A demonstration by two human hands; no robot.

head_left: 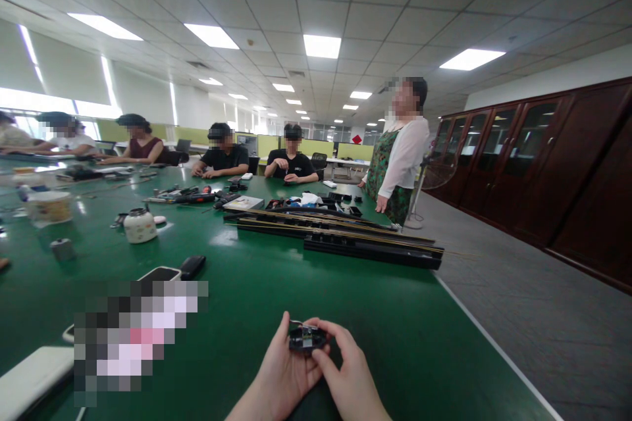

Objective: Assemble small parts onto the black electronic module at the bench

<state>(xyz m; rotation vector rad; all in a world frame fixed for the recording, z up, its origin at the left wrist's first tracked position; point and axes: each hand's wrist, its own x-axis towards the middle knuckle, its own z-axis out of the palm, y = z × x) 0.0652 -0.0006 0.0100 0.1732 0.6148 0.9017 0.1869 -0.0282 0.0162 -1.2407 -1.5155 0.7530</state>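
Between my two hands, above the green table [247, 316], is a small black device [307, 340] with its inside exposed; a lighter part shows in its middle. It looks like an opened plastic housing, but its exact kind is unclear. My left hand [289, 362] cradles it from the left and below, with the thumb raised along its left side. On the right, my right hand [345, 362] grips its edge, with fingers at the top and the thumb at the lower right. A thin pale strip runs along the device's upper edge.
Long black rails [370, 251] with thin brass-coloured rods lie across the table ahead. A pixelated phone-like object [138, 335], a white jar [140, 226] and a bucket [49, 206] are on the left. Several people sit beyond; one person [402, 151] stands at the right edge.
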